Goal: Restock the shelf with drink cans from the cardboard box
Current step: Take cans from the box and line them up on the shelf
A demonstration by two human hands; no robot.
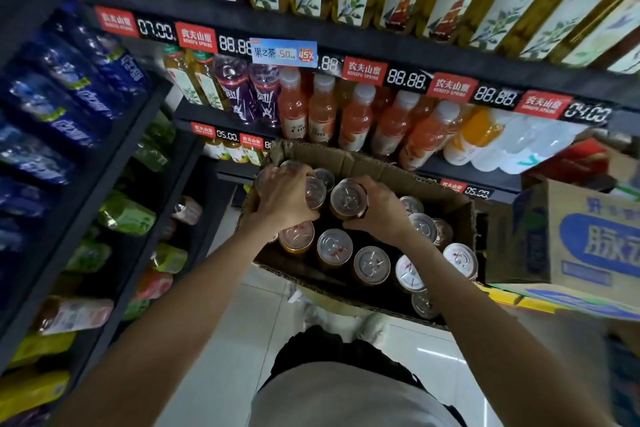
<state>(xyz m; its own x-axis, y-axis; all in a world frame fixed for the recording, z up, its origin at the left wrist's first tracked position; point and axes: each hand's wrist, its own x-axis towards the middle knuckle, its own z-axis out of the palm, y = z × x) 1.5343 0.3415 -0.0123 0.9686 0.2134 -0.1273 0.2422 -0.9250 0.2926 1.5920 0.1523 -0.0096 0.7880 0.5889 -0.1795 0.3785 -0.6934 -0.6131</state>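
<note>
the drink cans (334, 246) stand upright, tops up, in the cardboard box (349, 158). left hand (284, 199) closed over several far cans (315, 191); right hand (381, 210) wrapped round one can (348, 198). bottle shelf (467, 173) just behind.

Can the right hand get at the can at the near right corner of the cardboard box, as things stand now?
Probably yes, once freed. The right hand grips a can, yet the corner can stands nearby in the cardboard box, top uncovered.

Both bare arms reach forward and down. The left hand (284, 198) curls palm-down, fingers bent. The right hand (377, 208) curls likewise, just beside it.
</note>
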